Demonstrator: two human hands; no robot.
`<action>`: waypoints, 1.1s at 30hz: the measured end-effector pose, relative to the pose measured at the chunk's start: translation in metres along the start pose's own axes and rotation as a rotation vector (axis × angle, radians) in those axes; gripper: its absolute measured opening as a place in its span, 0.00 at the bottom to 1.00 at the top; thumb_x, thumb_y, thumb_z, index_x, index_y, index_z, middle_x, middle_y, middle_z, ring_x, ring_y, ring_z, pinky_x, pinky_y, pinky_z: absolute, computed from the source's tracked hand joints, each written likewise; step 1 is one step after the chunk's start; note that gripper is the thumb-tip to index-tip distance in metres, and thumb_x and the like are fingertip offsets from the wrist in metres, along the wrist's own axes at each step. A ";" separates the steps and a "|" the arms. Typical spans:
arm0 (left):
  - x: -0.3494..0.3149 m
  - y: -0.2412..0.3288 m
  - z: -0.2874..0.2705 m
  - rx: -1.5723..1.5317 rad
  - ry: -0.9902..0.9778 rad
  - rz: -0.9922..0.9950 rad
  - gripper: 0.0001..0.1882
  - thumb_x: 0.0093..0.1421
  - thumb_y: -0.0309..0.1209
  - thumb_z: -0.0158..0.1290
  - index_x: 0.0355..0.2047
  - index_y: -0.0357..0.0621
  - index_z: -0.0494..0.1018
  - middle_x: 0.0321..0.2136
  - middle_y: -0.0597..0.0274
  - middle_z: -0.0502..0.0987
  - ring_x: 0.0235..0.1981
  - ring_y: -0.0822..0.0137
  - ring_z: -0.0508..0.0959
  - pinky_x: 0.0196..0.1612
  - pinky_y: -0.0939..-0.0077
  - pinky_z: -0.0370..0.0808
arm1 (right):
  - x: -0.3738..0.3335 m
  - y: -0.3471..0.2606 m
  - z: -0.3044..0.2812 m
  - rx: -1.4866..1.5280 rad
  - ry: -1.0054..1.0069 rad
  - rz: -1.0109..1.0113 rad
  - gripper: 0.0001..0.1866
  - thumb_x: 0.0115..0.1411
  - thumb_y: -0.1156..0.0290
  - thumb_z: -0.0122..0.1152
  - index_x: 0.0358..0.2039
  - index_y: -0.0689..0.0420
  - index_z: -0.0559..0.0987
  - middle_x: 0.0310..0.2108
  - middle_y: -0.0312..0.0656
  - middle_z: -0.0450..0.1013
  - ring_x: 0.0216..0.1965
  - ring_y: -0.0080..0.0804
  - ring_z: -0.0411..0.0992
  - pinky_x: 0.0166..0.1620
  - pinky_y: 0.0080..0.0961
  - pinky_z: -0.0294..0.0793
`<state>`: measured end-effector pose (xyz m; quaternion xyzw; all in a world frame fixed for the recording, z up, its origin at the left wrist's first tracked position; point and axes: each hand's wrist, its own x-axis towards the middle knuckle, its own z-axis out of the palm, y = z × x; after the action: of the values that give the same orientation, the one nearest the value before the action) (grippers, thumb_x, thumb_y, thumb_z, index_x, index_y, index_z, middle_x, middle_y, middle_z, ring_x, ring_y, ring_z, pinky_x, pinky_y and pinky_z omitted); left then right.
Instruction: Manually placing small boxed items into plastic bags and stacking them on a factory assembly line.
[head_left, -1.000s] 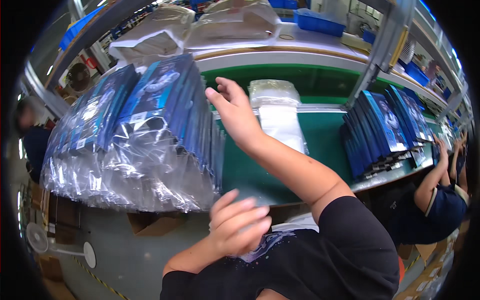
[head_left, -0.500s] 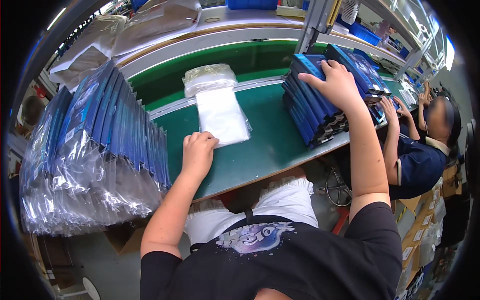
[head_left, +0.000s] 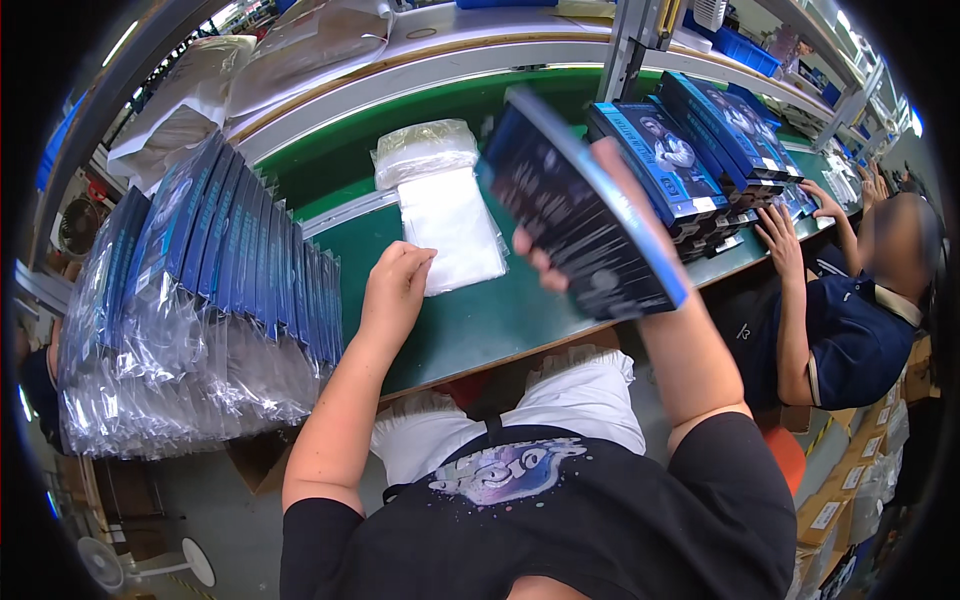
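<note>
My right hand (head_left: pixel 545 262) grips a thin dark-blue box (head_left: pixel 580 210), held tilted above the bench and blurred by motion; the box hides part of the hand. My left hand (head_left: pixel 398 280) is closed in a pinch at the left edge of a stack of clear flat plastic bags (head_left: pixel 455 225), seemingly on the top bag. Behind these lies a thicker bundle of plastic bags (head_left: pixel 425 150). At the right, a pile of similar blue boxes (head_left: pixel 665 165) stands on the green bench (head_left: pixel 450 335).
Many bagged blue boxes (head_left: pixel 230 250) stand in a row at my left, their clear plastic hanging loose. A second boxed stack (head_left: pixel 735 130) is at the far right, beside a co-worker (head_left: pixel 850 320) whose hands touch boxes. A metal post (head_left: pixel 625 60) and shelf rise behind.
My right hand has taken a box off the right pile and brought it left and nearer. My left hand has risen slightly at the bags, its fingers now pinched.
</note>
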<state>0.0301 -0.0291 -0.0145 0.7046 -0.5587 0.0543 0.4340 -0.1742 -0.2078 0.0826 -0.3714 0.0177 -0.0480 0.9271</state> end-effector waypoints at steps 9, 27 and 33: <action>0.011 -0.008 -0.013 -0.251 -0.073 -0.333 0.09 0.50 0.25 0.62 0.33 0.39 0.81 0.29 0.62 0.74 0.30 0.71 0.75 0.35 0.80 0.72 | 0.023 0.099 -0.039 0.051 -0.057 0.165 0.34 0.56 0.78 0.60 0.59 0.71 0.57 0.46 0.53 0.72 0.43 0.32 0.76 0.47 0.26 0.77; 0.000 0.011 -0.023 -0.042 -0.086 -0.324 0.11 0.48 0.19 0.53 0.34 0.35 0.78 0.23 0.56 0.76 0.24 0.69 0.77 0.31 0.78 0.72 | 0.034 0.130 -0.035 -0.523 0.428 -0.238 0.35 0.54 0.83 0.57 0.61 0.71 0.55 0.52 0.52 0.67 0.48 0.31 0.69 0.51 0.25 0.69; -0.027 0.016 -0.028 -0.296 -0.130 -0.343 0.16 0.54 0.18 0.53 0.44 0.34 0.74 0.27 0.59 0.77 0.28 0.69 0.77 0.37 0.74 0.74 | 0.025 0.119 -0.028 -0.410 0.554 -0.113 0.16 0.52 0.79 0.66 0.37 0.64 0.68 0.35 0.47 0.74 0.34 0.27 0.74 0.37 0.23 0.74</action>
<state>0.0179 0.0093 -0.0034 0.7201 -0.4594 -0.1482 0.4985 -0.1422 -0.1435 -0.0200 -0.5230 0.2575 -0.1935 0.7891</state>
